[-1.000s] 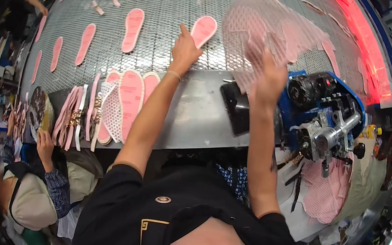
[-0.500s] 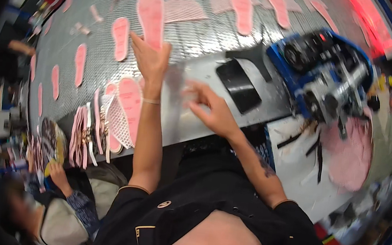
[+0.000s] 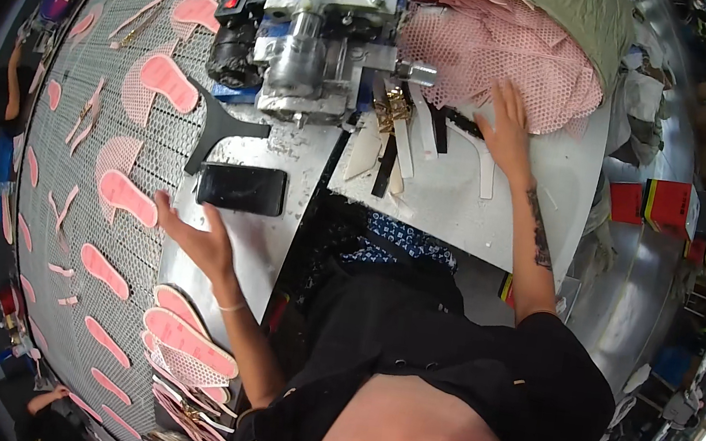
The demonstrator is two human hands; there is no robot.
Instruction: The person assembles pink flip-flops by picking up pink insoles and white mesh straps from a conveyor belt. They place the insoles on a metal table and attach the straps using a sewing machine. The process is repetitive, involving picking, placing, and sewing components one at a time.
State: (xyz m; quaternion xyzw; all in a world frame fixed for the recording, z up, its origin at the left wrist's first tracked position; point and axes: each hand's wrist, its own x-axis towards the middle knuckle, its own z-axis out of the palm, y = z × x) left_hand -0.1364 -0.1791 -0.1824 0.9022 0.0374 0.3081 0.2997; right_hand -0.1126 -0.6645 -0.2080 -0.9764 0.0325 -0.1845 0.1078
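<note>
My left hand (image 3: 203,241) has its fingers apart, at the edge of the mesh conveyor. Its fingertips are right beside a pink insole (image 3: 128,198), which lies over a piece of pink mesh; I cannot tell whether they touch. A black smartphone (image 3: 241,188) rests just beyond that hand. My right hand (image 3: 505,135) reaches to the pile of pink mesh pieces (image 3: 516,68), fingers stretched out at its near edge and holding nothing. White and black strips (image 3: 413,139), some with gold-coloured fittings, lie left of my right hand.
A blue and metal machine (image 3: 302,62) stands between my hands. A dark forked bracket (image 3: 226,132) lies in front of it. More insoles (image 3: 105,271) lie along the conveyor (image 3: 89,226). Stacked insoles (image 3: 186,337) and straps (image 3: 185,413) sit by my left forearm. Another person's arm (image 3: 14,82) shows far left.
My view has turned right. My right hand has moved over to the pink mesh pile. The insole that was at my left hand now lies on the conveyor, and that hand has its fingers apart.
</note>
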